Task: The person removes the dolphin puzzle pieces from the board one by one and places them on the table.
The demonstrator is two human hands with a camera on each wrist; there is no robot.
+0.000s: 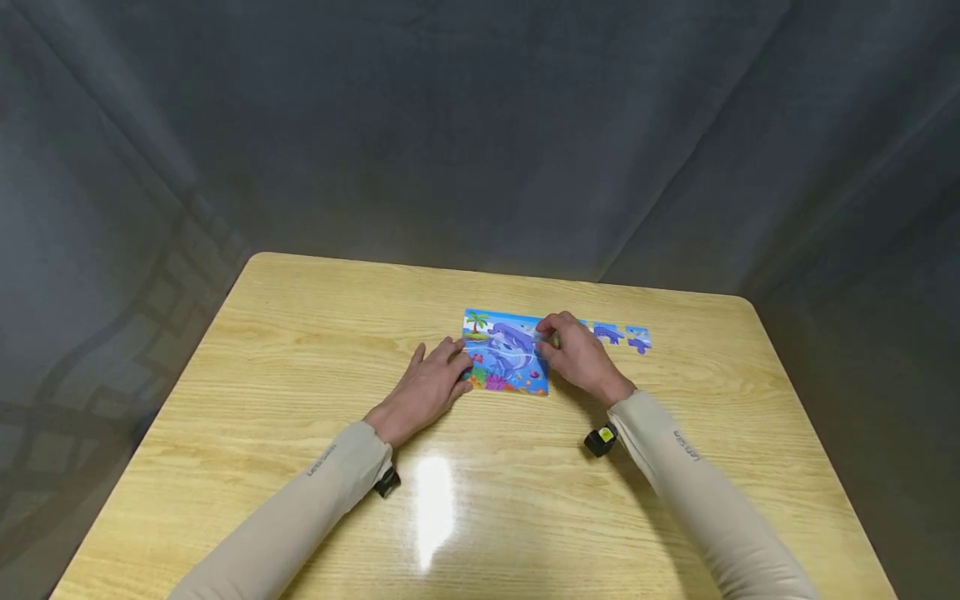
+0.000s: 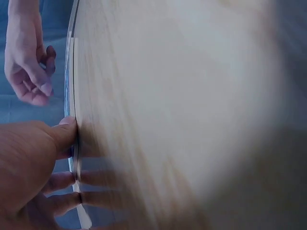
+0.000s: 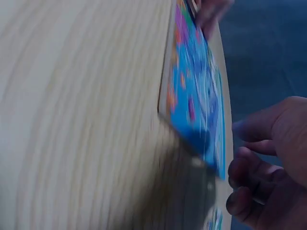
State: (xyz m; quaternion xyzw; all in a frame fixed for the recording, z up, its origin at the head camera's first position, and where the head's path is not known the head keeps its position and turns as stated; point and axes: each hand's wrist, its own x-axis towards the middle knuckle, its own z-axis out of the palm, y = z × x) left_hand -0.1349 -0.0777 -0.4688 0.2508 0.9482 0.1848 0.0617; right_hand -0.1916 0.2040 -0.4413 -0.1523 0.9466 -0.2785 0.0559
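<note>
A dolphin jigsaw puzzle (image 1: 510, 354) lies flat on the table, showing a palm tree, blue sea and bright coral. My left hand (image 1: 429, 385) rests at its left edge, fingers stretched out and touching the border; the left wrist view shows the thumb and fingertips (image 2: 67, 120) against the edge. Over the puzzle's right edge hovers my right hand (image 1: 577, 354), fingers loosely bent. In the right wrist view a gap separates its thumb (image 3: 249, 125) from the fingers, and no piece shows between them. Part of the puzzle's upper right is hidden by this hand.
Loose puzzle pieces lie in a row right of the right hand: one with a dolphin part (image 1: 607, 333) and another at the end (image 1: 639, 337). One more is partly hidden behind the hand. The wooden table (image 1: 322, 333) ends at a dark grey curtain (image 1: 450, 150).
</note>
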